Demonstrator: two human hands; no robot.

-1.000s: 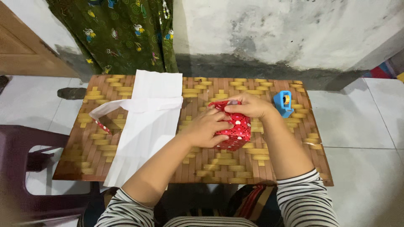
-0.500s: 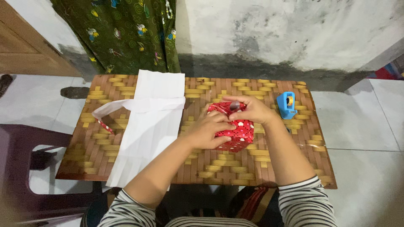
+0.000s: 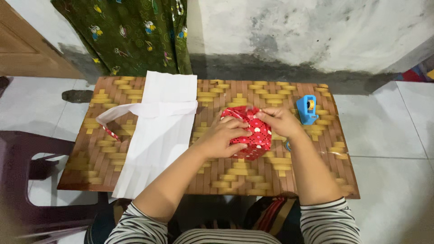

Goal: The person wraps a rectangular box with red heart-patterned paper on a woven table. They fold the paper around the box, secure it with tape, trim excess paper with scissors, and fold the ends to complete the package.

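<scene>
Since the earlier frame, right hand [image 3: 279, 121] has slid off the top of the box [image 3: 247, 133] toward its far right corner; the fingertips now pinch the paper edge there. Left hand [image 3: 221, 136] is still pressed flat on the box's near-left side, fingers spread narrow over the red dotted wrap, holding it down. Box barely shifted.

Box sits right of centre on the table [image 3: 253, 176], a low one with a woven-pattern top. Its long axis runs roughly from the near side to the far side, tilted a little to the right at the near end. The far end, where the wrap is bunched, points to the wall. Both hands cover much of the top, so the far fold is partly hidden.

Around it: white sheet [image 3: 158, 135] lies left of the box, running near to far, its near edge hanging over the table edge. A white strip [image 3: 122, 113] curls off to the left from the sheet, with a scrap [image 3: 110, 133] of red dotted paper beside it. Blue tape dispenser [image 3: 307, 109] stands just beyond the right hand, near but not touching. Purple chair [image 3: 27, 180] stands off the table's left end. Green curtain [image 3: 135, 36] hangs behind.
</scene>
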